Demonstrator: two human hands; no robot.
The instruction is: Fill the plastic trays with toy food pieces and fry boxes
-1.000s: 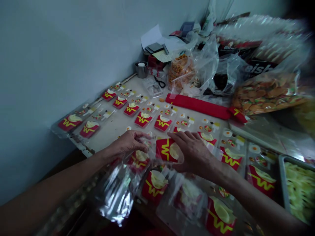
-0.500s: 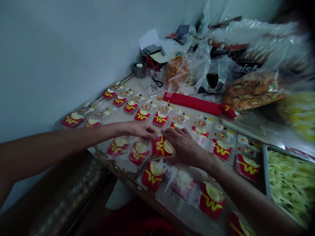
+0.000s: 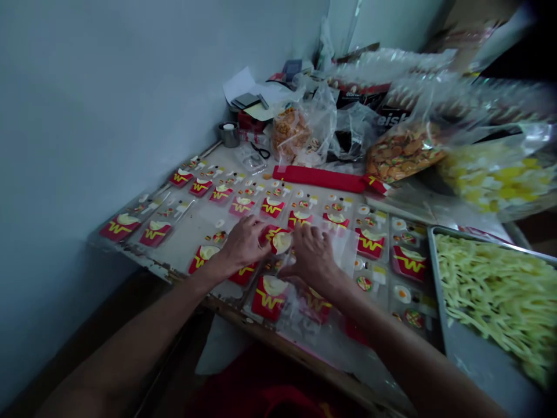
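Note:
Between my two hands, a small red fry packet [image 3: 275,238] with a yellow W and a pale fry-like piece lies turned sideways and raised toward me. My left hand [image 3: 247,242] pinches its left edge, fingers bent. At its right edge, the curled fingers of my right hand [image 3: 314,251] grip it, with the thumb stretched out below. A clear plastic bag [image 3: 346,249] spreads beside and under my right hand. Rows of similar packets, such as one red packet [image 3: 268,299] near the front edge, lie in clear sleeves with tiny food pieces above them.
A metal tray [image 3: 474,348] of pale fry-shaped pieces stands at the right. Behind lie a long red stack [image 3: 319,179], a bag of brown pieces [image 3: 402,151], a bag of yellow-white pieces [image 3: 491,174], scissors [image 3: 260,151] and a metal cup [image 3: 229,134]. A wall borders the left.
The view has shifted, showing more of the tray. My left forearm now comes in from lower down. Both hands stay at the sideways red fry packet, which now looks more raised.

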